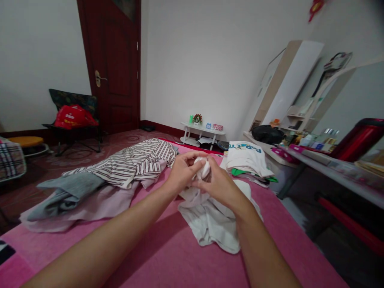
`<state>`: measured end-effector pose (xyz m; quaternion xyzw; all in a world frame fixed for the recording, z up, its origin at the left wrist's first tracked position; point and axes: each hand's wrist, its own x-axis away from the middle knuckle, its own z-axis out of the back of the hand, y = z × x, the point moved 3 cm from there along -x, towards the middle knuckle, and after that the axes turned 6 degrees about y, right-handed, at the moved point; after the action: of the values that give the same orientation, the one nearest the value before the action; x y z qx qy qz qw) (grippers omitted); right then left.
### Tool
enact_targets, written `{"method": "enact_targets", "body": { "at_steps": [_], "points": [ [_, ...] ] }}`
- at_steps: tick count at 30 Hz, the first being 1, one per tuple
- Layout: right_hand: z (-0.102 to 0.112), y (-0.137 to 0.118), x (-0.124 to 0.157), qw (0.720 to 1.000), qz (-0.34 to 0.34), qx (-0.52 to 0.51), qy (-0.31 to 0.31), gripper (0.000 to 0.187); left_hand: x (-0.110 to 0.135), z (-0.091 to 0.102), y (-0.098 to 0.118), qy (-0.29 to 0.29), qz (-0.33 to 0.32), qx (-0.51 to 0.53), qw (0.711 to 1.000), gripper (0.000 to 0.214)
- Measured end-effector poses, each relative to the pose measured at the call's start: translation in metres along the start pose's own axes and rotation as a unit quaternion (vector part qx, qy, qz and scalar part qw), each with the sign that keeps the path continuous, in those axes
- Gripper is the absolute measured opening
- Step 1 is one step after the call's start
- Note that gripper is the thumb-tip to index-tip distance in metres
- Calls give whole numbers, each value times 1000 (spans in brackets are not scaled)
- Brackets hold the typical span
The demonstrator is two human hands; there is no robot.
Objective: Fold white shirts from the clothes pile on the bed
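Note:
My left hand (pixel 182 171) and my right hand (pixel 221 183) meet above the pink bed cover (pixel 156 244), fingers closed around a bunched piece of white cloth (pixel 204 170). Beneath them lies a crumpled white garment (pixel 214 226), spread unevenly on the cover. Whether the bunched cloth belongs to that garment cannot be seen. Beyond my right hand sits a stack of folded clothes, topped by a white T-shirt (pixel 246 158) with blue lettering. To the left of my left hand is a loose heap with a striped shirt (pixel 129 162), a grey garment (pixel 70 192) and a pale pink one (pixel 105 204).
A desk with a dark red cylinder (pixel 357 140) and bottles runs along the right side, near a mirror. A low white table (pixel 205 130) stands by the far wall. At the left, a folding chair holds a red bag (pixel 75 117) beside a dark red door (pixel 115 76).

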<state>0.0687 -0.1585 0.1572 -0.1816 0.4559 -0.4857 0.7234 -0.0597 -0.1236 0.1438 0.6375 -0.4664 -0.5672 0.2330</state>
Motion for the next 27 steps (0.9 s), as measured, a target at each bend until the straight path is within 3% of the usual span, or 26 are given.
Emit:
{"method": "enact_targets", "body": {
  "at_steps": [2,4,7,9,12,16,20,23,27],
  "points": [
    [6,4,-4,998,-35,-29,42,35,1,-2,10,-13,-25,6,1000,34],
    [27,6,-8,978,-62,-121,160,26,-2,3,14,-5,-57,-18,998,36],
    [68,5,-7,884,-53,-293,359,25,-6,13,-2,-16,-85,-151,985,40],
    [90,4,-3,821,-28,-362,441,24,-4,17,-31,-67,-51,-257,963,52],
    [112,7,3,748,10,-400,530,26,6,23,-79,-143,25,-340,929,66],
    [126,23,6,698,57,-412,583,38,20,24,-111,-205,18,-377,903,67],
    [126,34,6,658,86,-428,614,44,28,16,-110,-273,-29,-401,874,40],
    [120,27,4,666,106,-428,602,40,34,8,-106,-270,-67,-386,879,34],
    [112,11,3,695,112,-418,574,37,36,1,-114,-235,-59,-303,922,32]
  ]
}}
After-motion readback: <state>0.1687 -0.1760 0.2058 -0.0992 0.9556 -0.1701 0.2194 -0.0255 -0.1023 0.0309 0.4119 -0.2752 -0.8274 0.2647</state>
